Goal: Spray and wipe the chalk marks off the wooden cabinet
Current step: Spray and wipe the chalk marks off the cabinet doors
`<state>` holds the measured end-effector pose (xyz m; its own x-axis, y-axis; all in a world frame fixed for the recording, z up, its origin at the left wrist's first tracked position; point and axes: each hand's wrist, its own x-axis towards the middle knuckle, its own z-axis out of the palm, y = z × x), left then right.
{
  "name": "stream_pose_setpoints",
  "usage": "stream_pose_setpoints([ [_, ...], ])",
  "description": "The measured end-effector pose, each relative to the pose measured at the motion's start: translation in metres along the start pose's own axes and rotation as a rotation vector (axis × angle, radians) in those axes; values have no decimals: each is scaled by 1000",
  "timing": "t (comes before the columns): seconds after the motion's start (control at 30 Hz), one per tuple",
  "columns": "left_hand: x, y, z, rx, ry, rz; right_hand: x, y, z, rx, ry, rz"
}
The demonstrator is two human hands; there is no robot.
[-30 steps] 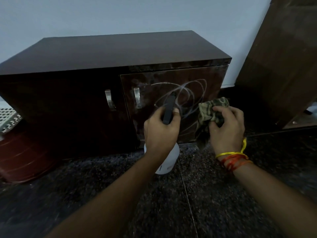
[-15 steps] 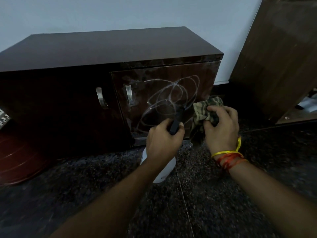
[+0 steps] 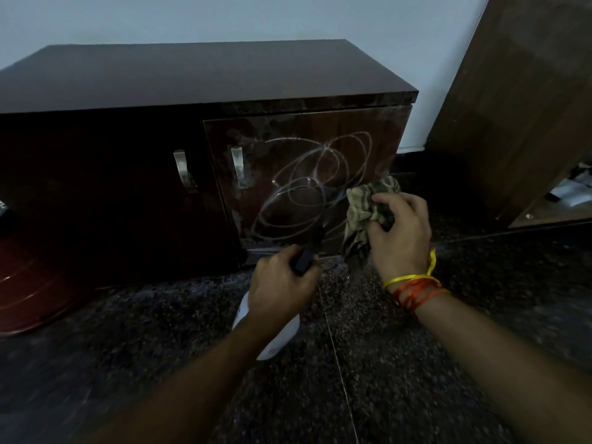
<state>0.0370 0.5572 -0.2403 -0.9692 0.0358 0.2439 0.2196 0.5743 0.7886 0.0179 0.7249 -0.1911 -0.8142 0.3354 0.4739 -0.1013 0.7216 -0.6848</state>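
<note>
Both hands lower now: spray bottle point(image 3: 272, 334) dropped, cloth point(image 3: 368, 206) too.

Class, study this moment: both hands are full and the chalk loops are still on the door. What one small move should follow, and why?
Probably bring the bunched camouflage-patterned cloth in the right hand leftward onto the white chalk loops on the dark wooden cabinet door. The left hand holds the white spray bottle low, and the loops look unwiped.

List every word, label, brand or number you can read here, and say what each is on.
None can be read.
Spray bottle: a faint dark mark on the white body, too small and blurred to read.
Chalk marks on the cabinet door: looping scribbles only, no letters.
</note>
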Motion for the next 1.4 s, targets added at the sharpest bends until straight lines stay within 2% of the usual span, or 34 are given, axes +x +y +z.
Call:
stream_pose_setpoints([
  [0.33,-19,-33,-23,115,4,10,0,-8,7,11,-34,-7],
  [0.63,-26,-70,-53,344,47,-39,3,-8,13,-2,-36,16],
  [1.1,-48,-119,-68,640,-106,-133,2,-6,15,-5,-41,31],
  [1.27,-53,-121,-64,624,-147,-138,1,-2,11,-18,-37,31],
  [1.4,-46,-103,-49,528,-145,-79,1,1,7,-34,-27,47],
])
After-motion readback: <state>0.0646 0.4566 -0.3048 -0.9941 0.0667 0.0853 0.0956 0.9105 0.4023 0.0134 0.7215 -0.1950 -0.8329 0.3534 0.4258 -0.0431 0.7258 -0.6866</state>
